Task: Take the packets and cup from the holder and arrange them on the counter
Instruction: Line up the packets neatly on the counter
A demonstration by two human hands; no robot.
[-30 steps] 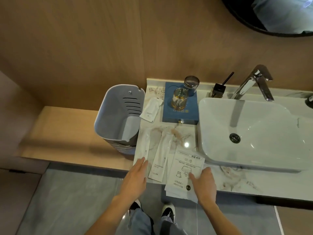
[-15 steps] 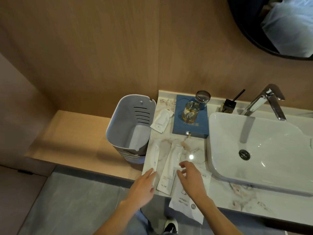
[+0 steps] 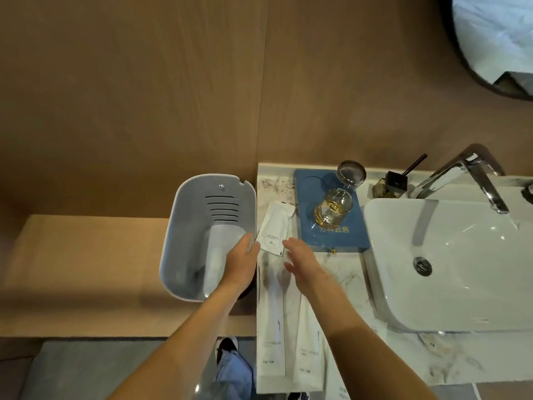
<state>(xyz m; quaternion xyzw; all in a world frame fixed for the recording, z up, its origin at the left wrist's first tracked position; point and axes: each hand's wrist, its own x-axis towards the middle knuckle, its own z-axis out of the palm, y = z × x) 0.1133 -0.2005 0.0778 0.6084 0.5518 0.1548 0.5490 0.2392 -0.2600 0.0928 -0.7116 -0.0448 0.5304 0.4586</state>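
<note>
So the grey plastic holder (image 3: 184,241) is hanging off the wood wall just left of the marble counter (image 3: 349,272), slotted vents on its back wall, and a cloudy see-through cup (image 3: 216,255) is sitting inside it. The left hand (image 3: 240,262) is reaching over the holder's right rim, fingers loose and not gripping anything. The right hand (image 3: 301,262) is hovering flat above the counter, fingers spread, nothing in it. A small white packet (image 3: 274,226) is lying between holder and blue tray (image 3: 331,215), tiny print too small to read. Two long white packets (image 3: 272,336) are lying side by side near the front edge, text blurry. Gold lettering on the tray is partly hidden by the glass tumbler (image 3: 333,207); it's ending in 云居.
</note>
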